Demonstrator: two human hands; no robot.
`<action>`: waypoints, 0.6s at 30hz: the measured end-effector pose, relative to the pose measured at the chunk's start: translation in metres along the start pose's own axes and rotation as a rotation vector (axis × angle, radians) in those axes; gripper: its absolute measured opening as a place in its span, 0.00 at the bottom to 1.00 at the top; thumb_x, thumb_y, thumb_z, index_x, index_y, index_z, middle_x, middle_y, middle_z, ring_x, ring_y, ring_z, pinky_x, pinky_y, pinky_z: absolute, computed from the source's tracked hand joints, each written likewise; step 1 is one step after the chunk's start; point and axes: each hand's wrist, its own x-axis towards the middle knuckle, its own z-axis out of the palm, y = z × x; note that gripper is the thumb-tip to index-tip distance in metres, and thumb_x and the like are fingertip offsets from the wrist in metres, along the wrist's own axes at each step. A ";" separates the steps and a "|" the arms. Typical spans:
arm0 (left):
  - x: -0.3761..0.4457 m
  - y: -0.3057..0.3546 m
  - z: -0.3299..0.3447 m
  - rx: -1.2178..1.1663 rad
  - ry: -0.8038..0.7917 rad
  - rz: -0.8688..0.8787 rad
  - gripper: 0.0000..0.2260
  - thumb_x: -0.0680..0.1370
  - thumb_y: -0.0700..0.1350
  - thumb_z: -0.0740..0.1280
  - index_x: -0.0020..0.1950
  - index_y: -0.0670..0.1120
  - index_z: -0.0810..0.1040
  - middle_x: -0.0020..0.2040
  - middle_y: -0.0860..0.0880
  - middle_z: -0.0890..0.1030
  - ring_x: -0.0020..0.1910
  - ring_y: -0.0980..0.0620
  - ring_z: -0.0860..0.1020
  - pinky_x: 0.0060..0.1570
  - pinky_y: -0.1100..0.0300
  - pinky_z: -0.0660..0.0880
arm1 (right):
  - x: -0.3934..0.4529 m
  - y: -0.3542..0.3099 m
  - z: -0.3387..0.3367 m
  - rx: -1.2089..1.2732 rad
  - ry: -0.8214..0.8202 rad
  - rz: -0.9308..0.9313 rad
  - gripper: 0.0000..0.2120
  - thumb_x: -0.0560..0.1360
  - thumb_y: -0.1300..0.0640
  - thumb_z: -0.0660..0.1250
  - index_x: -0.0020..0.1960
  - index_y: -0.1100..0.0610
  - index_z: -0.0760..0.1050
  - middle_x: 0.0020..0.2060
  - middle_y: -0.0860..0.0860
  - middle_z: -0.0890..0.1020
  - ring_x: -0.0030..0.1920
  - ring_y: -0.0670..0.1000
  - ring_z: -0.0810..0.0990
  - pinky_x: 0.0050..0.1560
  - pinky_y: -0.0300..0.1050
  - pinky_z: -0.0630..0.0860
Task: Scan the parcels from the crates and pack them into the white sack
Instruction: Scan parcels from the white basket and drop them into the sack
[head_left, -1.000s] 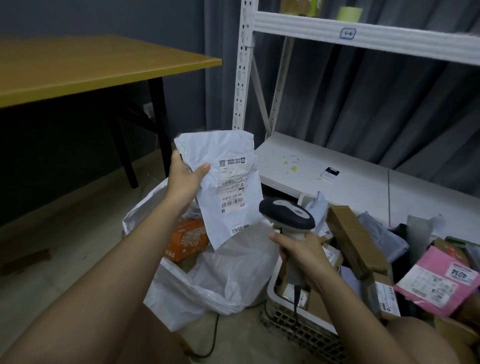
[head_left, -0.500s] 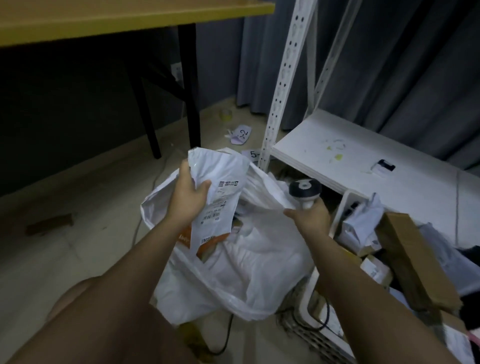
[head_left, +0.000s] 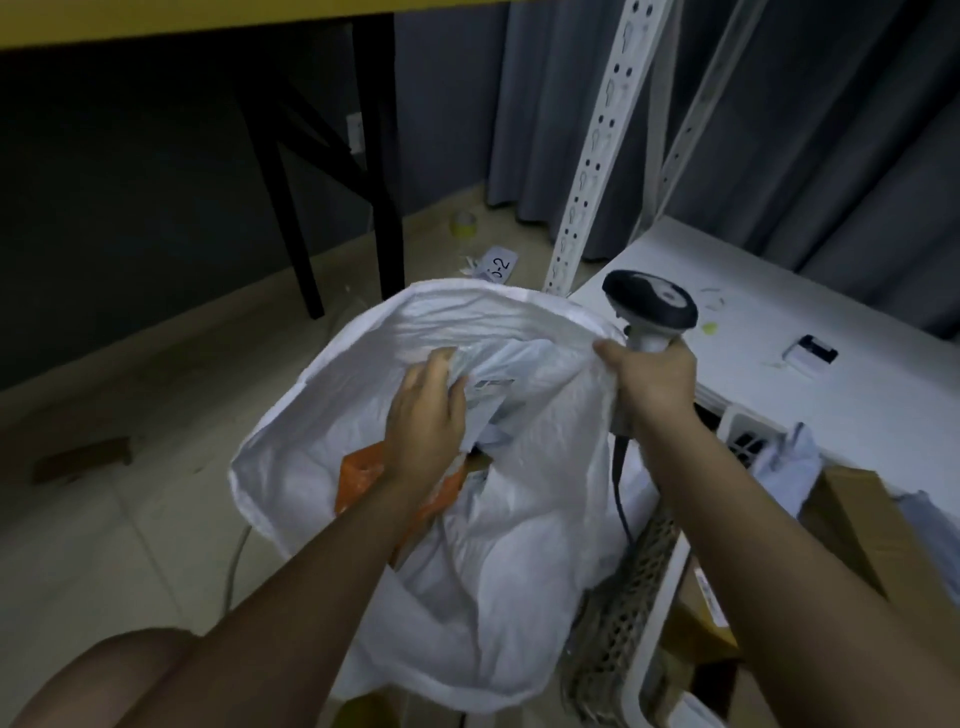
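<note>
Packing step: my left hand (head_left: 426, 415) gripped the grey parcel (head_left: 488, 384) inside the white sack (head_left: 467, 571), above an orange parcel (head_left: 358, 473), while my right hand (head_left: 649, 384) clenched the scanner (head_left: 649, 306) and pinched the sack's rim open; next, release and reach for the crate (head_left: 654, 613) at my right.

Counted in view: one white sack (head_left: 467, 597); one handheld scanner (head_left: 652, 306); two hands, left (head_left: 426, 415) and right (head_left: 652, 384); one grey parcel (head_left: 493, 384) and one orange parcel (head_left: 363, 478) in the sack; one tape roll (head_left: 464, 224); one white crate (head_left: 654, 597).
</note>
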 end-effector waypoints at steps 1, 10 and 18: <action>0.001 -0.003 0.008 0.158 -0.109 -0.004 0.17 0.79 0.43 0.63 0.67 0.42 0.69 0.62 0.40 0.74 0.62 0.41 0.71 0.60 0.54 0.66 | 0.000 -0.002 0.002 0.006 -0.013 0.000 0.19 0.68 0.57 0.77 0.55 0.54 0.72 0.45 0.50 0.80 0.48 0.54 0.80 0.52 0.52 0.79; -0.020 -0.007 0.034 0.418 -0.627 -0.148 0.28 0.82 0.48 0.59 0.78 0.46 0.50 0.78 0.43 0.49 0.77 0.44 0.47 0.75 0.51 0.46 | -0.027 0.007 -0.028 0.058 -0.193 0.110 0.14 0.69 0.57 0.77 0.52 0.59 0.78 0.39 0.52 0.84 0.36 0.48 0.84 0.30 0.39 0.76; -0.063 0.058 0.035 -0.070 -0.419 -0.065 0.15 0.79 0.38 0.61 0.65 0.45 0.74 0.64 0.45 0.74 0.61 0.47 0.73 0.56 0.62 0.67 | -0.097 0.032 -0.127 0.346 -0.067 0.338 0.16 0.73 0.61 0.74 0.58 0.64 0.76 0.45 0.57 0.84 0.38 0.51 0.83 0.30 0.40 0.78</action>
